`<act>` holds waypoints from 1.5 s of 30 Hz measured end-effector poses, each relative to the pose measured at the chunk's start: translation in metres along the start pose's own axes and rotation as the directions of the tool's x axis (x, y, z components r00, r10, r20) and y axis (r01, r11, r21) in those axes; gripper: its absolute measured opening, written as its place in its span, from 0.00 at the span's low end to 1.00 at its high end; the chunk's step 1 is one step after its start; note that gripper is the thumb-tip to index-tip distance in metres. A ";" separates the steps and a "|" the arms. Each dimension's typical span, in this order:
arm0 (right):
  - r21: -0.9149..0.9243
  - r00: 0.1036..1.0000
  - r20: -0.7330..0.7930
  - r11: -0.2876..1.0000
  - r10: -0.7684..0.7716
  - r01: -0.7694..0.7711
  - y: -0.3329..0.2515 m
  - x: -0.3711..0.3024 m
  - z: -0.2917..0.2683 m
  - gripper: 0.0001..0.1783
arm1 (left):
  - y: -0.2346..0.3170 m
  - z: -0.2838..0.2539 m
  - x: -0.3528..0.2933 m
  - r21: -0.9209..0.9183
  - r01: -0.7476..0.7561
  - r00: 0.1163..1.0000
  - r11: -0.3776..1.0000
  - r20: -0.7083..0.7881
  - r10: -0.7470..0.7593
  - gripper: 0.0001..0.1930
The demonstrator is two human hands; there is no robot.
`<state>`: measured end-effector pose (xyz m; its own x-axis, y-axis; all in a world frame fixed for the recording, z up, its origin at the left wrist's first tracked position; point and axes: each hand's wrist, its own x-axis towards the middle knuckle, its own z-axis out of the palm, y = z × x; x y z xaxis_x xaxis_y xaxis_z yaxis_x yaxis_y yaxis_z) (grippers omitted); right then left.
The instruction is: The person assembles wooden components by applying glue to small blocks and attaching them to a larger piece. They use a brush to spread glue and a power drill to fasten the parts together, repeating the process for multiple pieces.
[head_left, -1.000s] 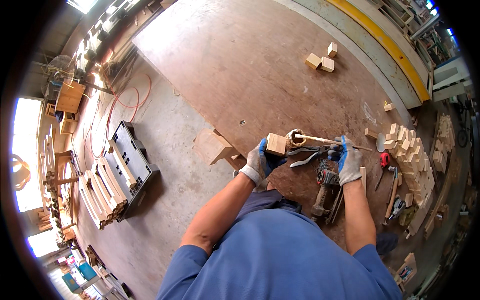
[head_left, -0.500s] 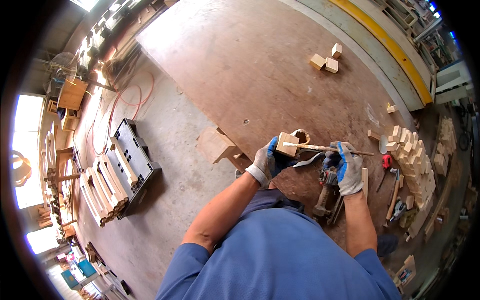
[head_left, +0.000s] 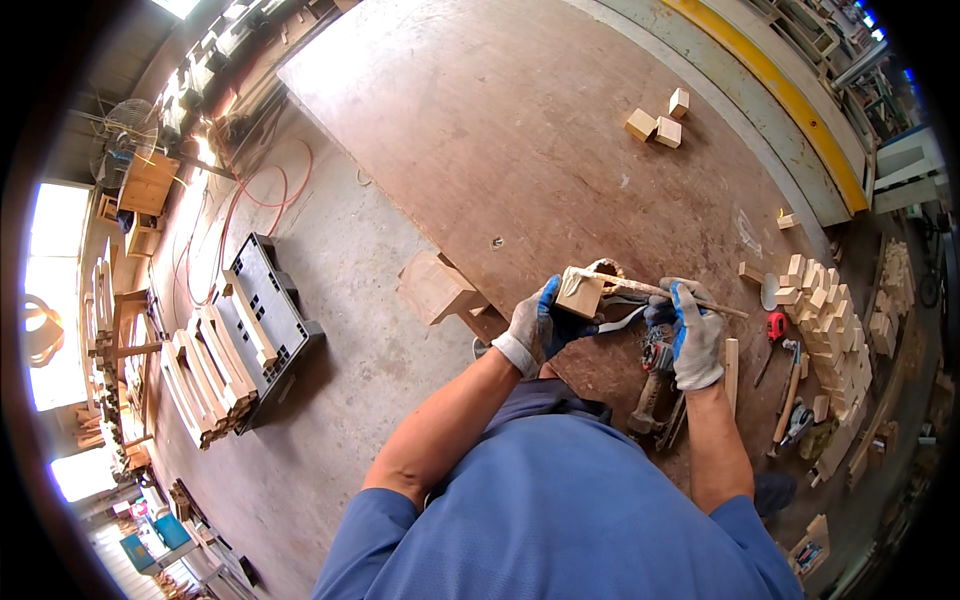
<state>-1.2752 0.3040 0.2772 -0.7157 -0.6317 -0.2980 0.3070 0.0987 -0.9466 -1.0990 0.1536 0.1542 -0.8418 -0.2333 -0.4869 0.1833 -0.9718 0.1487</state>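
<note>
- Since the previous frame, the stick's (head_left: 645,287) coated tip has shifted to the far edge of the wooden block (head_left: 583,300), where pale paste now shows.
- The left hand (head_left: 533,325) grasps the block from its left, touching it and so nearer.
- The right hand (head_left: 692,335) pinches the stick, whose long axis runs leftward and slightly away to the block.

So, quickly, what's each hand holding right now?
Left hand: closed, holding a wooden block.
Right hand: closed, holding a stick that reaches across to the block.
</note>
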 end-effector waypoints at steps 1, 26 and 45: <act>-0.011 1.000 -0.002 1.000 -0.013 0.013 -0.001 -0.001 0.001 0.16 | 0.001 0.002 -0.001 0.001 -0.003 1.000 1.000 -0.005 0.003 0.31; -0.268 0.945 0.254 0.923 -0.207 0.275 -0.025 -0.020 0.009 0.10 | 0.008 0.026 -0.010 0.040 -0.024 0.991 0.999 -0.131 0.029 0.27; -0.311 0.927 0.311 0.900 -0.209 0.307 -0.027 -0.018 0.003 0.09 | 0.010 0.014 -0.015 0.056 -0.080 0.990 0.995 -0.112 0.086 0.27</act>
<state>-1.2686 0.3103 0.3089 -0.5327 -0.8453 -0.0406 -0.1384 0.1344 -0.9812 -1.0922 0.1481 0.1750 -0.7608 -0.3184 -0.5656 0.2214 -0.9464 0.2350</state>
